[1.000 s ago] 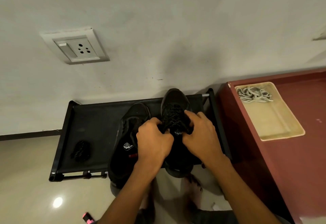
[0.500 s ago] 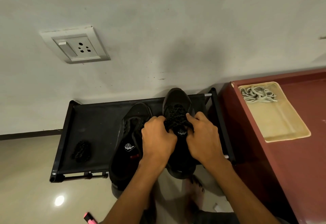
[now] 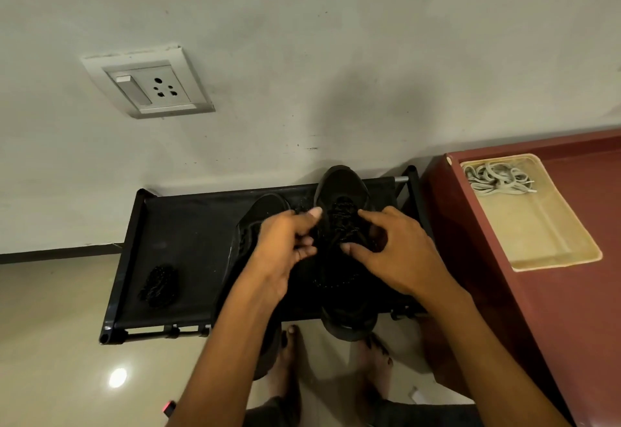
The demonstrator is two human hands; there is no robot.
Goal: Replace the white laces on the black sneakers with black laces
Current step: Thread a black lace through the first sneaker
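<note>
Rack (image 3: 188, 225): black, low, against the wall; taken as the landmark.

Right sneaker (image 3: 342, 191): black, on the rack's right end, toe to the wall, heel overhanging the front rail. Black lace (image 3: 342, 218) threaded through its eyelets, probably kept there at working height.

Left sneaker (image 3: 265, 208): black, beside it, toward the rack's middle, largely behind the wrist; lacing not discernible.

Left hand (image 3: 285, 248): over the rack's middle-right, fingers curled, thumb and forefinger pinching a black lace end, apparently to draw it tight.

Right hand (image 3: 400, 252): right of the laced sneaker, fingers bent, tips on the lacing; a firm grip could not be told.

Spare black lace (image 3: 158, 285): bundled on the rack's left end, presumably for the other sneaker.

White laces (image 3: 497, 179): in a tray (image 3: 554, 252) on the red cabinet (image 3: 554, 325) right of the rack, evidently set aside.
</note>
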